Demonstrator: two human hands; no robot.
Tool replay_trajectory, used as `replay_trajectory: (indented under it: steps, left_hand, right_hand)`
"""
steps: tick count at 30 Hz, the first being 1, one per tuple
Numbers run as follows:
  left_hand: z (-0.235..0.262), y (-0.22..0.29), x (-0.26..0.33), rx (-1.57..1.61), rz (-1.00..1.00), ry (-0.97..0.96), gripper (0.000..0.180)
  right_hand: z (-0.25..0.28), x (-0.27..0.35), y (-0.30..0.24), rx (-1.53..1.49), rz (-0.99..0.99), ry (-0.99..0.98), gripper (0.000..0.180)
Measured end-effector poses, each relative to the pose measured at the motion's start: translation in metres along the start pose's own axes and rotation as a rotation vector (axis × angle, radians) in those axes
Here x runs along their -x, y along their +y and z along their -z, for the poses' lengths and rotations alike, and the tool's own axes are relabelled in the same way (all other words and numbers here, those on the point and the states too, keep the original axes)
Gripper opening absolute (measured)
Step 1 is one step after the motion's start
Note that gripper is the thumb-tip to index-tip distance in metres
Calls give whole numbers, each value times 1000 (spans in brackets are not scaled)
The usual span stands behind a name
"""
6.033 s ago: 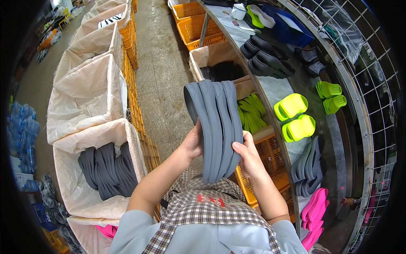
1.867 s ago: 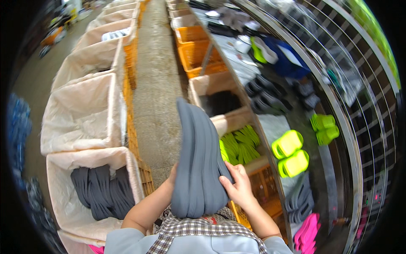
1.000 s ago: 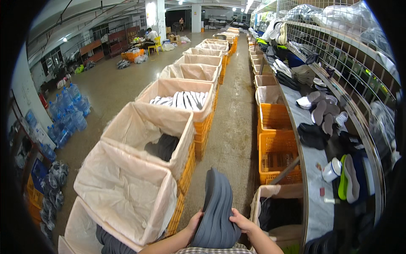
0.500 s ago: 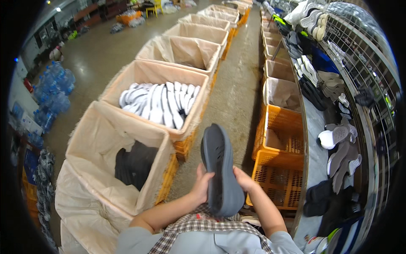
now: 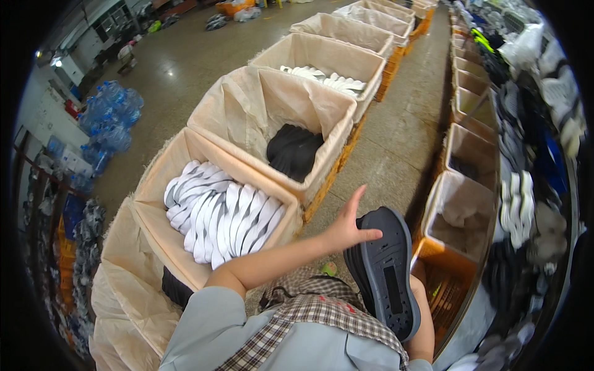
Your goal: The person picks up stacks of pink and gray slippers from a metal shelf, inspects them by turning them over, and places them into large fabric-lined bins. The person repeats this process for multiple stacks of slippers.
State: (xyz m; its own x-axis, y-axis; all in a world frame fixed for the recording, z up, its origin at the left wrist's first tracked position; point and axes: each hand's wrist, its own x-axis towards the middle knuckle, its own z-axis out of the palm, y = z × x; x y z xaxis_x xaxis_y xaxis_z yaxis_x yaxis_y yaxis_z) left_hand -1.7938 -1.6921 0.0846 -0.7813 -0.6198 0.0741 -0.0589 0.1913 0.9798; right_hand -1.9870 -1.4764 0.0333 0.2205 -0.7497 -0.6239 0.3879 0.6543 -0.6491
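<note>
While the left hand (image 5: 346, 230) rests with fingers spread and thumb laid against the upper edge of a stack of dark grey shoe soles (image 5: 385, 272), the stack stands on end against the person's chest, tread side showing; the right hand is hidden beneath the stack, so its grip cannot be told. Left of the stack: a cloth-lined bin of white soles (image 5: 216, 213); beyond that bin, a like bin holding black soles (image 5: 294, 150). Right of the stack: an orange crate (image 5: 445, 285) and a bench of mixed footwear (image 5: 526, 204).
</note>
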Motion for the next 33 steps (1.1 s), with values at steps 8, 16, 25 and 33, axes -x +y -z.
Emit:
replay_trajectory:
  steps: [8,16,25,33]
  left_hand:
    - [85,-39,-289,-83,365,-1000,75]
    - [80,-36,-655,-65,392,-1389,86]
    - [9,-67,-1034,-422,347,-1381,69]
    - [24,-86,-1275,-290,354,-1125,65]
  right_hand:
    - [170,-158,-207,396,-112,-482,113]
    - [362,-221,-436,286,71,-430,105]
    - [619,-345,-649,270,224,-439,81]
    - [801,-424,-899,367,244,-612,58]
